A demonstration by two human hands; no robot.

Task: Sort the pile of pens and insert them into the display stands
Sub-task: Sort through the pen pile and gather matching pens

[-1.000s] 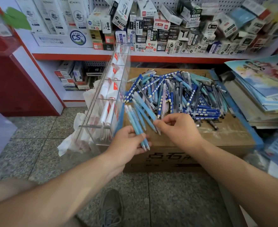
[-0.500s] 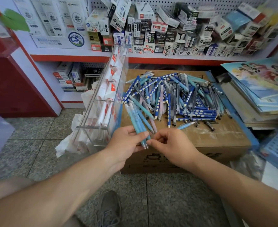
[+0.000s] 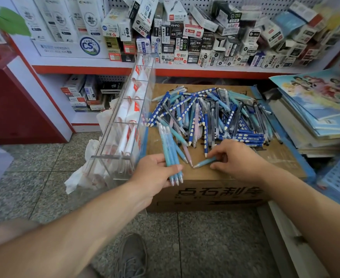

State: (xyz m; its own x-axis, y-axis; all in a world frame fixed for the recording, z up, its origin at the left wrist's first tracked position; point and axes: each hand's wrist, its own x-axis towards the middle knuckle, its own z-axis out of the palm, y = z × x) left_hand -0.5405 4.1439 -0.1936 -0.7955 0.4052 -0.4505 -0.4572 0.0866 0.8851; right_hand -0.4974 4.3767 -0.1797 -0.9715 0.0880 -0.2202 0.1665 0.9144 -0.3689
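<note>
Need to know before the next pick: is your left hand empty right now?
No, the left hand grips a bundle of light-blue pens over the near edge of the cardboard box.

The pile of pens (image 3: 215,117) lies on top of a cardboard box (image 3: 205,195). It has dark blue ones w/ white dots, light blue, pink & see-through ones, all crossed over each other. The left hand (image 3: 155,173) holds a bunch of light blue pens (image 3: 170,151), tips toward the person. The right hand (image 3: 235,159) pinches a single light blue pen (image 3: 204,162) lying flat at the pile's near edge. The clear display stand (image 3: 125,125), w/ white & red things inside, stands just left of the box.
</note>
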